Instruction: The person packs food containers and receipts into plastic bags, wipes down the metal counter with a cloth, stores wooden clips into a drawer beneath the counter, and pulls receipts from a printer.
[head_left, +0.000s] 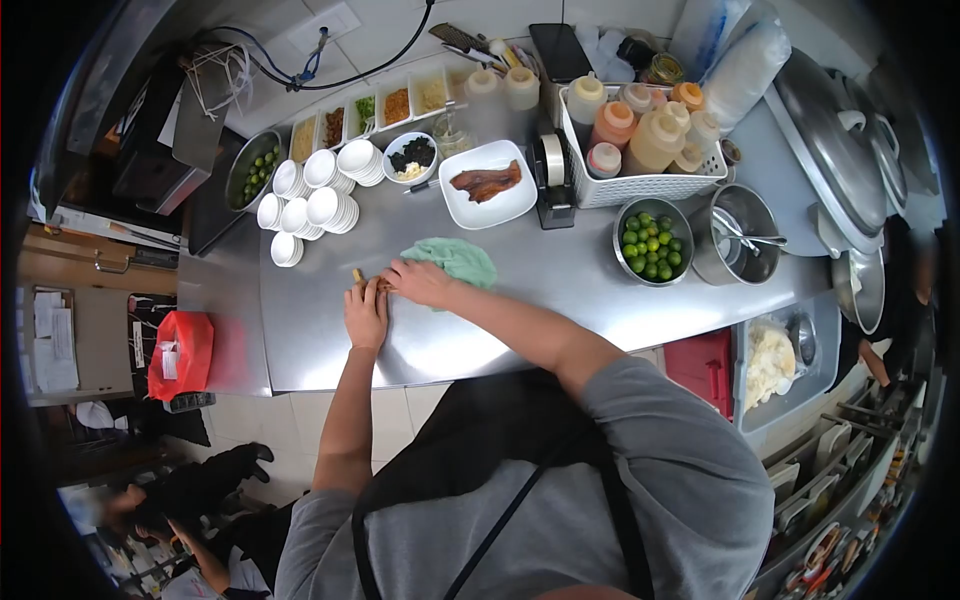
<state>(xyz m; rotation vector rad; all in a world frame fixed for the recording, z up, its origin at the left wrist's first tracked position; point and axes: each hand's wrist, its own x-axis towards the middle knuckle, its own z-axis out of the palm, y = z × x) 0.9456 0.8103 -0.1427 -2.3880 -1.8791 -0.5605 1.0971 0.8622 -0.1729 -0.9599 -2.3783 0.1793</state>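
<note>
My left hand (367,315) is closed at the steel counter, its fingertips pinching something small. A short yellowish tip (358,275) sticks up just beyond those fingers, and a bit of reddish brown shows between my two hands. Its kind is too small and too covered to tell. My right hand (420,283) comes in from the right with bent fingers meeting the left at the same spot. Behind the right hand and touching it lies a crumpled green cloth (455,260).
Stacks of white cups (328,208) stand back left. A white dish (490,212) holds browned meat strips (487,182). At right are a basket (650,190) of squeeze bottles, a bowl of limes (652,250) and a steel pot (738,265). Another person (180,500) is behind, lower left.
</note>
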